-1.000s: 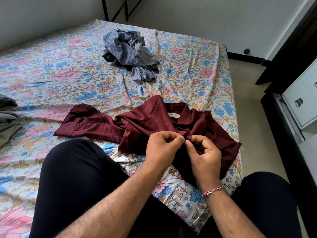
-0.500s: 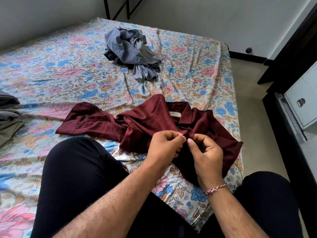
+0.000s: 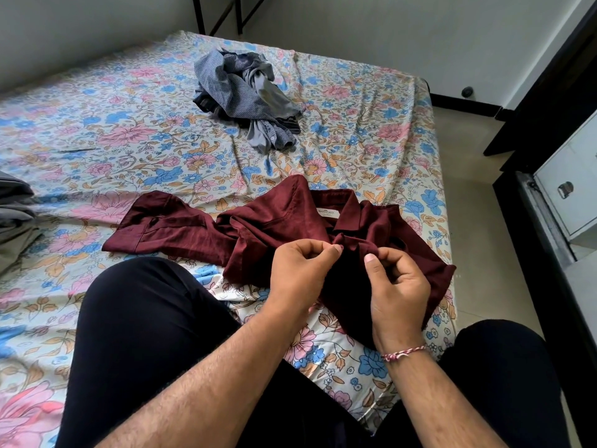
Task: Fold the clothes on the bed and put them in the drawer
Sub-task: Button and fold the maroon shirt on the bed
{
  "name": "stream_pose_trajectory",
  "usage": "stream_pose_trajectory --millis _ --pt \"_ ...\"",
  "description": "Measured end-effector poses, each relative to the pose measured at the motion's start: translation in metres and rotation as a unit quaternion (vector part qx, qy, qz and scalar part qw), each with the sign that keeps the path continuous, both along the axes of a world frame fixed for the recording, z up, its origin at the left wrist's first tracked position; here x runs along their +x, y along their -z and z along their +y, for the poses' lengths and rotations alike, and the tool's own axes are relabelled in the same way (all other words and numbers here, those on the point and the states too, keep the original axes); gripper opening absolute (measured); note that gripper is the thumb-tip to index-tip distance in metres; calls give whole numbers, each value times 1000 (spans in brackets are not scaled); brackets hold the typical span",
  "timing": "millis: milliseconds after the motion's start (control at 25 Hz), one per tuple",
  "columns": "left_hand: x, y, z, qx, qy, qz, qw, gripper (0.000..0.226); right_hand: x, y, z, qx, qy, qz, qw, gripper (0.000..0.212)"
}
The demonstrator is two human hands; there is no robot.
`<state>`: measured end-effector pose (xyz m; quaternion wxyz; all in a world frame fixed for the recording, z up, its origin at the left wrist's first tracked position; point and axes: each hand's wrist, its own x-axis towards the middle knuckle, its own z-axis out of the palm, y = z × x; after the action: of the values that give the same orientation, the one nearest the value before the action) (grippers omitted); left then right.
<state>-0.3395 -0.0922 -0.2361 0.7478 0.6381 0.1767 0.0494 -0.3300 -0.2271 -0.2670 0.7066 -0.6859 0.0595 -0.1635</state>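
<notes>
Single head-worn wide-angle view, looking forward and down.
Camera sits above the wearer's lap, close over both forearms; it faces across the floral-sheeted bed toward the far white wall, frame edges bowed by the lens.

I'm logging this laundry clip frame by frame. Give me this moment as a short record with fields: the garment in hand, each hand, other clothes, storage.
garment in hand: maroon shirt, collared, lying crumpled near the edge of the bed, one sleeve stretched out to the left
left hand: left hand pinches the shirt's front below the collar
right hand: right hand pinches the fabric beside it, thread bracelet on the wrist
other clothes: blue-grey pile unfolded further up the bed; grey clothes at the left edge
storage: white drawer at right, shut
</notes>
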Motion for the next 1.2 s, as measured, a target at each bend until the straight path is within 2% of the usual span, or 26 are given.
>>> stream_pose_trajectory --millis 160,560,720,960,1200 --pt "-2 0 -5 40 24 -14 999 14 -7 -3 5 -80 -35 -35 996 11" --pt "-4 -4 -6 20 49 -20 998 11 -5 0 4 -42 -58 -31 997 19" --pt "-3 -2 -5 43 55 -28 997 11 -4 1 2 -37 -66 -31 997 21" --pt "1 -2 1 64 79 -11 995 14 -1 -1 -3 -63 -93 -47 993 43" --pt "7 1 10 98 125 15 987 14 9 1 -13 -102 -190 -79 973 27"
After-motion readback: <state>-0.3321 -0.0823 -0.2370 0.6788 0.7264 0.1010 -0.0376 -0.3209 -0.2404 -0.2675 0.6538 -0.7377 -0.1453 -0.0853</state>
